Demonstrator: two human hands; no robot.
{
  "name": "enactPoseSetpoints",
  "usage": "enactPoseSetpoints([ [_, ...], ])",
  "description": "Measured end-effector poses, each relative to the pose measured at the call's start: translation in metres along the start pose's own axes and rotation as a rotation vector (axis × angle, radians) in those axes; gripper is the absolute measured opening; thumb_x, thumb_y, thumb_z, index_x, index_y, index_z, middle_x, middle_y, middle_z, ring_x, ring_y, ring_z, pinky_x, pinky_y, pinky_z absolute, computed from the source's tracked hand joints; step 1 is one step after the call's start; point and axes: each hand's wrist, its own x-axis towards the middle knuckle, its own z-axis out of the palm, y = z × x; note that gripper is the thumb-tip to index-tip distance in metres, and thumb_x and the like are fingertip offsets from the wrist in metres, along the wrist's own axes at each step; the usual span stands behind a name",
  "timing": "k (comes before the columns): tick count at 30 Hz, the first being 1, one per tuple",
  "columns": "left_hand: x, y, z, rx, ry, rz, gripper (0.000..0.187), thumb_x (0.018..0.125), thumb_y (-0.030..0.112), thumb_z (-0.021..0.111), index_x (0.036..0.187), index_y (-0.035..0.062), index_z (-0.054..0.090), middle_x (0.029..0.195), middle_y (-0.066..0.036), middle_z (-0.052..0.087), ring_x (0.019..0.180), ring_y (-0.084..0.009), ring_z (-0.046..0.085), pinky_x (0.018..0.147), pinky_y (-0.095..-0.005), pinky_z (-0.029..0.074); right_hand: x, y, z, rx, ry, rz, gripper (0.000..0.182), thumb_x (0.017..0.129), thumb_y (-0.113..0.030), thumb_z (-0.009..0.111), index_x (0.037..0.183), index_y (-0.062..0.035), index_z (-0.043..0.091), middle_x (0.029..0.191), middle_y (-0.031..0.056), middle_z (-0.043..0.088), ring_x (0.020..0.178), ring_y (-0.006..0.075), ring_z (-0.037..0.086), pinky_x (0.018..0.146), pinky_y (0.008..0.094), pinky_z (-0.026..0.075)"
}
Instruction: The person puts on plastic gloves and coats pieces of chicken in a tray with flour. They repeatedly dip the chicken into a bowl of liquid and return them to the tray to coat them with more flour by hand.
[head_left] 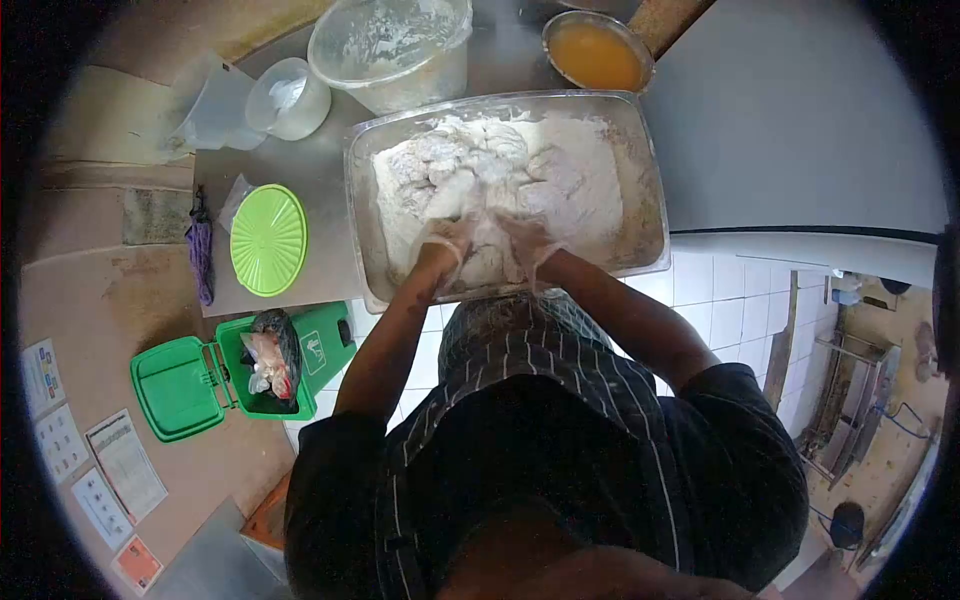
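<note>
A large metal tray holds white flour with several flour-coated lumps in it. My left hand, in a clear thin glove, reaches over the tray's near edge, its fingers down in the flour. Close beside it on the right, my right hand, gloved the same way, is also in the flour. Flour and blur hide the fingertips of both hands, so whether they hold a lump cannot be made out.
Behind the tray stand a flour-smeared clear tub and a bowl of orange-brown liquid. Left are a white container, a clear jug, a green lid and a purple umbrella. An open green bin stands below.
</note>
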Motion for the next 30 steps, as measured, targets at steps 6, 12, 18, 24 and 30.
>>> enactPoseSetpoints([
  [6,0.053,-0.033,0.012,-0.843,0.180,0.003,0.046,0.086,0.045,0.055,0.109,0.0053,0.060,0.088,-0.006,0.057,0.082,-0.0175,0.053,0.075,-0.0322,0.044,-0.020,0.020,-0.024,0.402,-0.145,0.376,0.102,0.063,-0.074,0.061,0.137,-0.0065,0.039,0.133,0.0132,0.044,0.120,0.0289,0.043,0.105,0.0385,0.032],
  [12,0.019,-0.096,-0.024,0.494,0.487,0.351,0.051,0.093,0.041,0.043,0.121,-0.0004,0.052,0.117,-0.023,0.055,0.108,-0.0344,0.052,0.095,-0.0405,0.037,0.031,-0.081,-0.155,0.100,-0.030,0.968,0.056,0.087,-0.042,0.055,0.128,-0.0057,0.046,0.107,0.0167,0.061,0.098,0.0285,0.058,0.087,0.0383,0.046],
  [18,0.000,-0.079,-0.028,0.179,0.571,0.136,0.043,0.089,0.017,0.047,0.129,0.0012,0.045,0.104,-0.019,0.062,0.097,-0.0327,0.059,0.094,-0.0421,0.041,0.021,-0.040,-0.091,-0.367,0.009,0.827,0.077,0.077,-0.033,0.071,0.134,0.0012,0.033,0.115,0.0162,0.057,0.099,0.0262,0.058,0.086,0.0373,0.047],
  [24,0.007,-0.009,-0.004,-0.436,0.507,0.345,0.039,0.089,0.016,0.045,0.126,0.0049,0.051,0.119,-0.017,0.057,0.111,-0.0296,0.053,0.100,-0.0413,0.037,0.030,-0.059,-0.101,0.307,0.163,0.714,0.061,0.087,-0.030,0.059,0.131,0.0032,0.033,0.110,0.0136,0.058,0.101,0.0237,0.056,0.084,0.0325,0.048],
  [30,0.010,0.067,-0.002,0.017,0.373,0.565,0.044,0.092,0.028,0.042,0.133,0.0119,0.044,0.140,-0.014,0.040,0.126,-0.0301,0.040,0.111,-0.0391,0.018,0.022,-0.085,-0.141,1.255,0.471,0.971,0.056,0.096,-0.044,0.037,0.137,-0.0050,0.035,0.128,0.0111,0.049,0.113,0.0239,0.051,0.096,0.0344,0.042],
])
